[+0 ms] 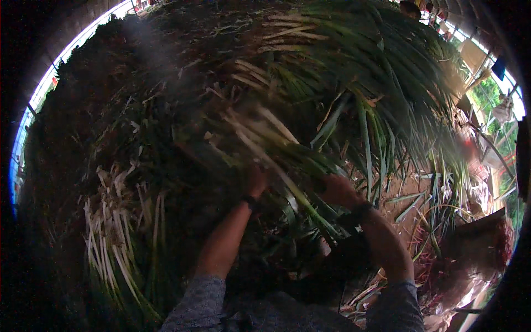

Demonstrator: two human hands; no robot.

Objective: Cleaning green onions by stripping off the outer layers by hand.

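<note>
A loose bunch of long green onions [271,157] lies slantwise in front of me, its pale ends toward the far left and its green leaves toward the near right. My right hand [338,191] is closed around the leafy part of this bunch. Against its near left side, close to the pale stalks, is my left hand [255,180]; shadow and blur hide its fingers, so its grip cannot be made out. The pale ends are smeared by motion. Both wrists wear dark bands.
A large heap of green onions [359,55] spreads across the far side. Another bunch of green onions [119,232] lies at the near left, roots pointing away. At the right are bare brown ground [401,207], scattered leaves and a reddish mesh sack [481,249].
</note>
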